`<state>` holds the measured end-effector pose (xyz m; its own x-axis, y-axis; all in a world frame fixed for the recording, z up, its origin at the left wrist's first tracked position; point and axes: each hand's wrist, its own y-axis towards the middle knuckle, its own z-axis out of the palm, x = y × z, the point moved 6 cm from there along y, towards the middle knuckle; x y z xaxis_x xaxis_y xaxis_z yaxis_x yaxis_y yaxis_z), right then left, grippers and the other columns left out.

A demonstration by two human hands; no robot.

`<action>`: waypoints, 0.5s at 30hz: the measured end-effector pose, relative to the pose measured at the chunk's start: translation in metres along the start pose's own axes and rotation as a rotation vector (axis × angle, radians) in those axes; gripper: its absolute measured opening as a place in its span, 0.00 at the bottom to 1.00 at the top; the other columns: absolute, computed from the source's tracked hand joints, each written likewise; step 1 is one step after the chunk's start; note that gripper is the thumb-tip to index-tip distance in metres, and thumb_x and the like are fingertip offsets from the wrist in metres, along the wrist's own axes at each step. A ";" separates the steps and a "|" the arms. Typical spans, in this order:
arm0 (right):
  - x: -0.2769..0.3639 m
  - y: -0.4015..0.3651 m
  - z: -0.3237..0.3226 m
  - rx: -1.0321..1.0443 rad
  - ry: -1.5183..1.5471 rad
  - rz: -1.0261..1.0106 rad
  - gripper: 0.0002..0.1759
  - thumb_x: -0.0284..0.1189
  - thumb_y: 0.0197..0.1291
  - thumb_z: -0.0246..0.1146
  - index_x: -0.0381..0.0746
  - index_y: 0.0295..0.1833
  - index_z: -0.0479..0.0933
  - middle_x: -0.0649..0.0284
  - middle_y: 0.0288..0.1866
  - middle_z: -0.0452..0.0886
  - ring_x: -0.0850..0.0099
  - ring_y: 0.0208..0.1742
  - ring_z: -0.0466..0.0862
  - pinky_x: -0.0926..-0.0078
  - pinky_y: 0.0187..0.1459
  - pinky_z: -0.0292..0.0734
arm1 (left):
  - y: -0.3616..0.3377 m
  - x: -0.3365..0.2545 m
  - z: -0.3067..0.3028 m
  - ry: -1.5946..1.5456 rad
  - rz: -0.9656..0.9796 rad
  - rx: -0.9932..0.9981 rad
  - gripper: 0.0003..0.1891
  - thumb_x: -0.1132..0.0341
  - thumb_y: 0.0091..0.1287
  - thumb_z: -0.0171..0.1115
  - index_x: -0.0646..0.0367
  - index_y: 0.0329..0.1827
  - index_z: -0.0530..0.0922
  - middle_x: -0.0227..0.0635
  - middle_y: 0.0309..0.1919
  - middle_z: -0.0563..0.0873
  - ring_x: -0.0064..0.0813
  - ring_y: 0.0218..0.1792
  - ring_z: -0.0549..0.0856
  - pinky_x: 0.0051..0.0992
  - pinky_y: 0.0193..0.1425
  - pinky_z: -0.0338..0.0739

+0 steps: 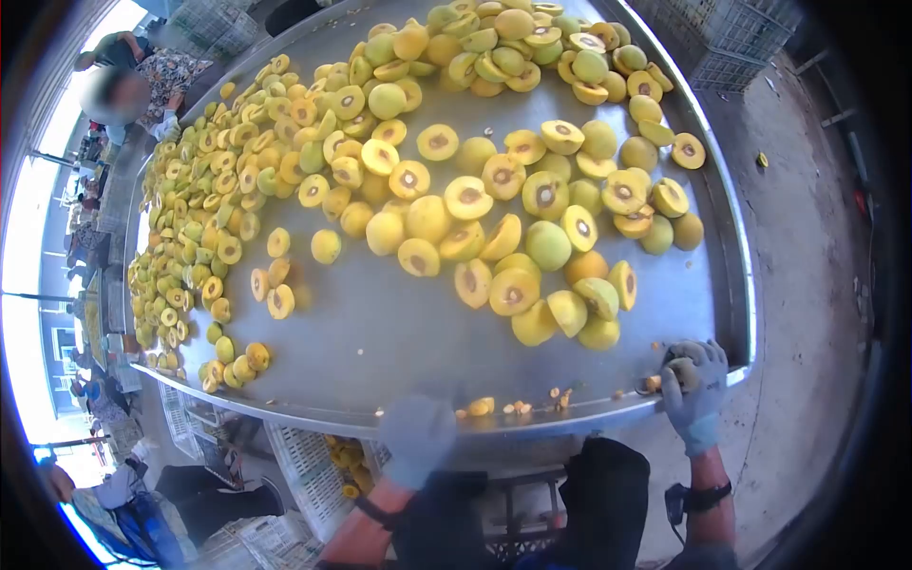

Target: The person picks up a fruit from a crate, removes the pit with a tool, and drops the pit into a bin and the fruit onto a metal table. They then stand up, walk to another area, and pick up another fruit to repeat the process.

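Observation:
Many halved yellow-green fruits point(468, 199) lie on a metal table point(380, 342), several with brown pits showing. My right hand point(694, 380), in a grey glove, is at the table's near right corner, its fingers curled round a small brownish-green piece that they partly hide. My left hand point(418, 435), gloved too, is over the near edge and smeared by motion; its fingers cannot be made out. Small orange fruit scraps point(482, 406) lie along the edge between the two hands.
White crates point(309, 467) stand below the near edge at left, one holding fruit. A person point(123, 90) is at the far left, others at the lower left. Stacked crates point(722, 66) stand at the back right. One fruit half point(762, 160) lies on the floor.

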<state>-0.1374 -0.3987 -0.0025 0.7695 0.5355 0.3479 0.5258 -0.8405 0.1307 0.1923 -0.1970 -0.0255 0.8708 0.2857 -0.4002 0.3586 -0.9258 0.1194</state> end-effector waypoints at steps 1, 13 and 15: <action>0.000 0.000 -0.004 0.023 0.011 -0.002 0.03 0.29 0.54 0.66 0.42 0.34 0.79 0.61 0.48 0.83 0.55 0.55 0.80 0.46 0.68 0.66 | -0.001 -0.003 -0.006 0.003 0.037 0.000 0.10 0.66 0.64 0.66 0.57 0.25 0.77 0.38 0.26 0.81 0.47 0.26 0.80 0.44 0.31 0.73; -0.036 -0.331 -0.190 0.367 0.317 0.966 0.12 0.30 0.69 0.57 0.38 0.51 0.83 0.57 0.43 0.85 0.55 0.43 0.86 0.59 0.52 0.81 | -0.015 -0.074 -0.064 0.514 -0.030 0.169 0.15 0.61 0.69 0.59 0.60 0.51 0.84 0.45 0.51 0.87 0.52 0.56 0.82 0.44 0.65 0.73; -0.096 -0.455 -0.169 0.191 0.698 1.582 0.13 0.32 0.69 0.57 0.36 0.48 0.83 0.58 0.38 0.86 0.61 0.38 0.87 0.63 0.43 0.83 | -0.038 -0.052 -0.080 0.394 -0.124 0.142 0.16 0.60 0.69 0.60 0.61 0.52 0.84 0.47 0.53 0.87 0.52 0.58 0.82 0.44 0.66 0.74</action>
<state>-0.5123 -0.0816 0.0612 0.2789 -0.9022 0.3289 -0.4461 -0.4250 -0.7876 0.1605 -0.1565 0.0629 0.8957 0.4440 -0.0231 0.4427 -0.8956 -0.0444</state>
